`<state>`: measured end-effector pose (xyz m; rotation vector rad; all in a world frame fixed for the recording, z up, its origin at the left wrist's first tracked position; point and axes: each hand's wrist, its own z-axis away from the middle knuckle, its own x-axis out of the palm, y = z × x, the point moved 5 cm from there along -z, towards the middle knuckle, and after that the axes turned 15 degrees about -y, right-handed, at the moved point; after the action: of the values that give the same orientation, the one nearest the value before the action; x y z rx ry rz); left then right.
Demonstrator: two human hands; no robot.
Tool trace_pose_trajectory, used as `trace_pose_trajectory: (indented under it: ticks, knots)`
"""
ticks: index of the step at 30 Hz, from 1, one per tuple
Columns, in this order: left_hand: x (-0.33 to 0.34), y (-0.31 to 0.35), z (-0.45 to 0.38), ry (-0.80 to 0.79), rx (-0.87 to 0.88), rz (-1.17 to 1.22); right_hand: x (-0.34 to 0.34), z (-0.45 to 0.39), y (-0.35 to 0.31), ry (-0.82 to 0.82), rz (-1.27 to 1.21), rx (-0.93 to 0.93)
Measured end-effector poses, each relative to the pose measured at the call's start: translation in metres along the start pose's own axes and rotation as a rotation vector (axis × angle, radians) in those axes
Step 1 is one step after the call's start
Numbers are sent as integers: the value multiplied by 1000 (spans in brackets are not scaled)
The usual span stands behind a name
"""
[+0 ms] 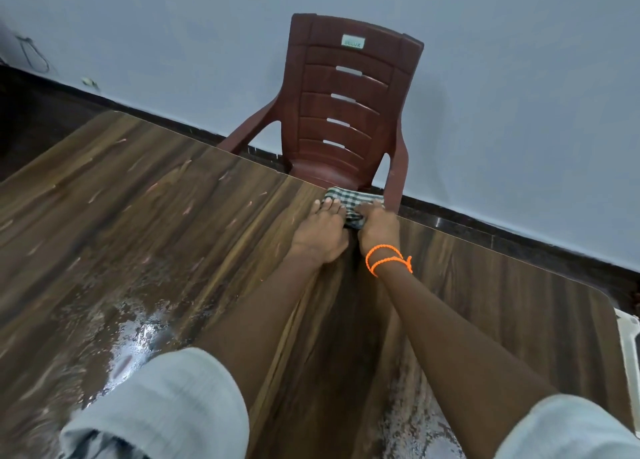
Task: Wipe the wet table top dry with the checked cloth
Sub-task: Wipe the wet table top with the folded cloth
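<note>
The checked cloth (349, 200), green and white, lies bunched at the far edge of the wooden table top (173, 216). My left hand (322, 233) presses flat on its left part, fingers spread over it. My right hand (377, 226), with an orange cord at the wrist, grips the cloth's right part. Both arms reach straight out across the table. Water glistens in a puddle (138, 330) near my left sleeve, and more wet patches (408, 417) show between my arms at the near edge.
A dark red plastic chair (346, 105) stands behind the table's far edge, right behind the cloth, against a pale blue wall. A white object (628, 351) sits past the table's right corner. A dark floor lies at far left.
</note>
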<state>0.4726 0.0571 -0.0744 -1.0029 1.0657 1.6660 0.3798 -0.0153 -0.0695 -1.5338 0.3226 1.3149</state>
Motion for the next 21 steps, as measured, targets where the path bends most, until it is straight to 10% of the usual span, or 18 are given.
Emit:
trace_pose_trajectory:
  ticks: [21]
  knots:
    - [35,22,86,-75,28,-54,13,103,0,13,-53,-85]
